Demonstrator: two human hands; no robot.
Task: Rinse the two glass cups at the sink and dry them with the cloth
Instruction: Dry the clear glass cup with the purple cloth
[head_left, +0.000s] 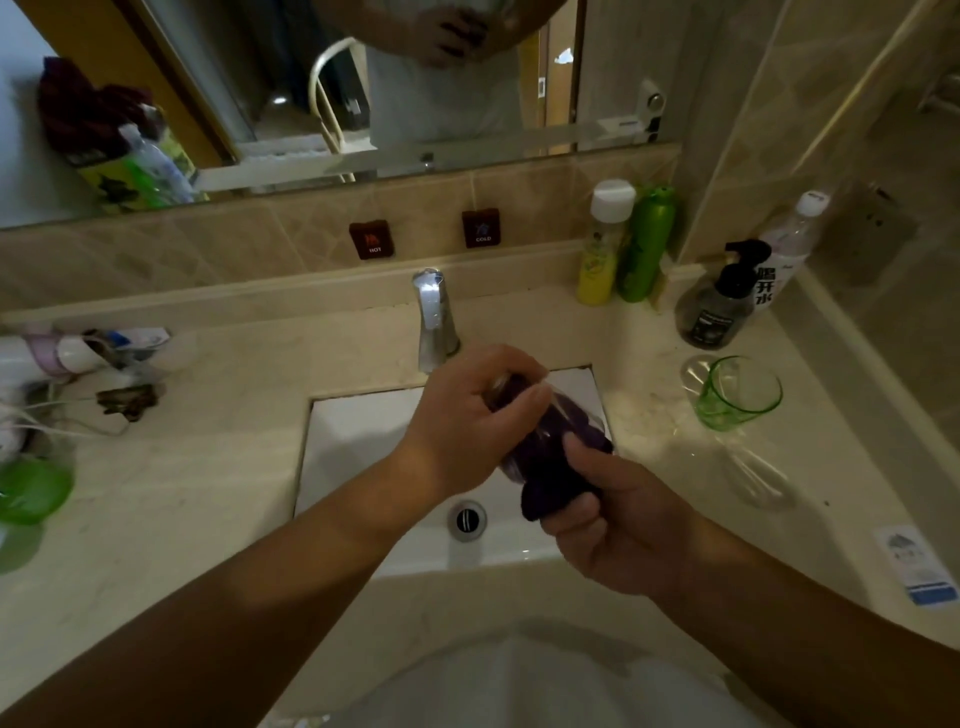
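At centre frame, over the white basin (363, 441), your left hand (467, 421) curled round a clear, smooth glass (524, 415). A dark purple cloth (558, 478) was stuffed inside it, its tail pinched in your right hand (618, 525). At right, a green-tinted cup (737, 392) stood upright on the marbled counter (208, 467).

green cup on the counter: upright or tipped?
Upright. The green cup stands on the counter right of the sink, its open rim facing up.

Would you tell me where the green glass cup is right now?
The green glass cup stands on the counter right of the sink, just in front of the black pump bottle.
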